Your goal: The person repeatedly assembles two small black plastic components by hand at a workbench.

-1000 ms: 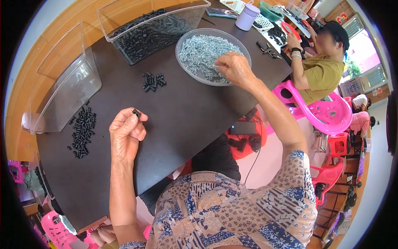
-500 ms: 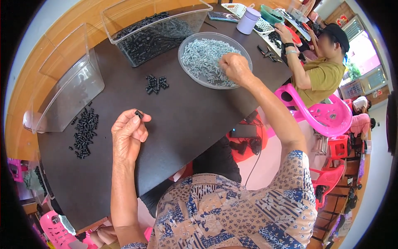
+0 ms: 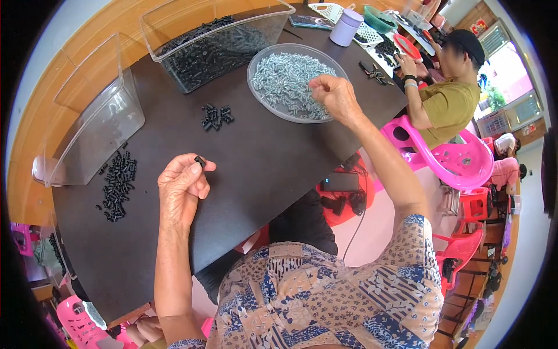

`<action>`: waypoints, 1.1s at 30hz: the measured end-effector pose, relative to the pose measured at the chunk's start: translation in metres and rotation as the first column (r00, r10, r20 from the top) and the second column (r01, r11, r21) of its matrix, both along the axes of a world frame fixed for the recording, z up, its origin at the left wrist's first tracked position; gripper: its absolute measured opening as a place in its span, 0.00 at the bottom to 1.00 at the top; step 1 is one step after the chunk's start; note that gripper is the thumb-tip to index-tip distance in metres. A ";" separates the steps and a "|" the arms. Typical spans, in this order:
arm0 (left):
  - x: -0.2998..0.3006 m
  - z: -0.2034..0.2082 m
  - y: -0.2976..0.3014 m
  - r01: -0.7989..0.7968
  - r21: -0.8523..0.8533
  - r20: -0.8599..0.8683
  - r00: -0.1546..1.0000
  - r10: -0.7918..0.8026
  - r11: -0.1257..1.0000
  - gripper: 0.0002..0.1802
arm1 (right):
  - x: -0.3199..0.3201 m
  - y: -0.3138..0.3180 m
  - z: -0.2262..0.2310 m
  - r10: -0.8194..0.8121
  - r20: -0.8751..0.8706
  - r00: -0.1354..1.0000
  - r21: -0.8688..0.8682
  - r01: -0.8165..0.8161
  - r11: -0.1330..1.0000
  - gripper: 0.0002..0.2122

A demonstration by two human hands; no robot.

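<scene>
Between thumb and forefinger, my left hand point(image 3: 185, 181) pinches a small black plastic part point(image 3: 200, 160) above the dark table. My right hand point(image 3: 337, 100) is over the right side of a round clear tray point(image 3: 254, 98), its fingers pinched together. Whether a piece is between those fingertips is too small to make out. The tray holds a heap of small silvery metal pieces point(image 3: 288, 80), which look like screws or pins. A small group of black parts point(image 3: 217, 117) lies in front of the tray's left side. At the far left is a larger pile of black parts point(image 3: 120, 186).
A clear bin point(image 3: 226, 55) full of black parts stands at the back, another clear bin point(image 3: 107, 125) at left. Pliers point(image 3: 375, 74), a lavender tumbler point(image 3: 345, 28) and a phone point(image 3: 311, 22) lie or stand beyond the tray. A co-worker point(image 3: 444, 96) sits at right by a pink chair point(image 3: 453, 160).
My right hand has lifted slightly within the tray area, its fingers drawn up from the metal pieces. My left hand keeps its pinch nearly still. The co-worker's near hand has come lower.
</scene>
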State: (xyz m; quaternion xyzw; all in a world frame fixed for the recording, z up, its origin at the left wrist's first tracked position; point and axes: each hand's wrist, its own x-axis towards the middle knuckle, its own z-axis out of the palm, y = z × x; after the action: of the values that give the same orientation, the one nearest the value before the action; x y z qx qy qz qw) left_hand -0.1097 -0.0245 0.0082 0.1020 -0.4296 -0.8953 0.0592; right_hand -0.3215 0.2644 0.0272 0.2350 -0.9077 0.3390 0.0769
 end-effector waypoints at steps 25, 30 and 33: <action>0.001 -0.002 0.006 0.061 -0.044 0.015 0.998 -0.061 0.997 0.07 | -0.006 -0.013 -0.011 0.324 -0.194 0.926 0.529 -0.179 0.829 0.05; 0.001 0.002 0.007 0.052 0.001 0.034 0.998 -0.052 0.999 0.07 | -0.010 -0.013 -0.012 0.307 -0.247 0.919 0.476 -0.161 0.865 0.04; 0.001 0.003 0.007 0.065 0.004 0.021 0.998 -0.065 0.998 0.07 | -0.006 -0.007 -0.005 0.257 -0.256 0.932 0.325 -0.168 0.931 0.04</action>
State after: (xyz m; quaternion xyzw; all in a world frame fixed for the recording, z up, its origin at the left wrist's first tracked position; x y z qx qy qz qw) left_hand -0.1086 -0.0172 0.0107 0.0977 -0.4319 -0.8963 0.0251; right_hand -0.3279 0.2572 0.0218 0.3896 -0.8954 0.1663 0.1372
